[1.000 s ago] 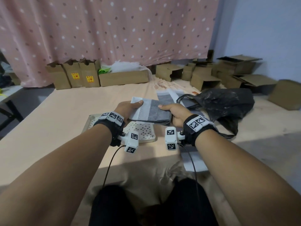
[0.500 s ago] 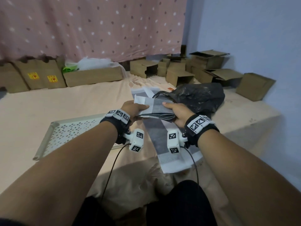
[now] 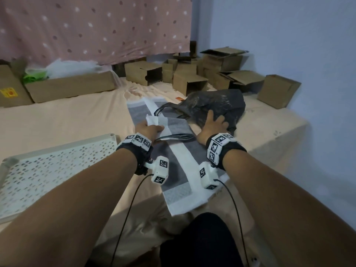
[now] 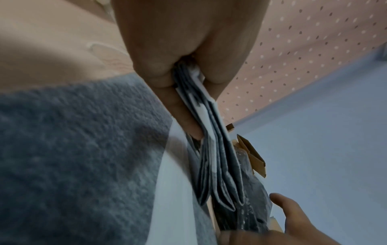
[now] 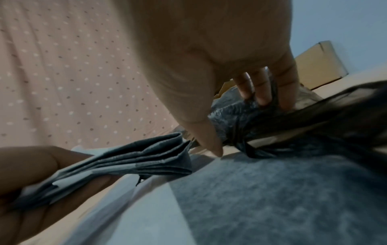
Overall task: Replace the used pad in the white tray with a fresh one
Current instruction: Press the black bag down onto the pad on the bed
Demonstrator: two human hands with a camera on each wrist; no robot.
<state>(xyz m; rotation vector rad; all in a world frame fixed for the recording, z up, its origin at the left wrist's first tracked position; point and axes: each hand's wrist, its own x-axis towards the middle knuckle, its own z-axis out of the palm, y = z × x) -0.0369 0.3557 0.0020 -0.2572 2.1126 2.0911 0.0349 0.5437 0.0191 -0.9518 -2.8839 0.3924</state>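
My left hand pinches a folded grey-and-white pad by its left end and holds it above the bed. In the left wrist view the thumb and fingers clamp the pad's layers. My right hand lies with straight fingers on a black plastic bag; its fingertips press into the bag. The white perforated tray sits at the lower left with no pad in it. A second grey-and-white pad lies flat on the bed under both wrists.
Several cardboard boxes stand along the back of the bed, one long box at the back left. A dotted pink curtain hangs behind. The bed edge drops off on the right.
My right hand let go of the folded pad and moved right onto the black bag. The left hand keeps holding the pad. The view swung right, away from the tray.
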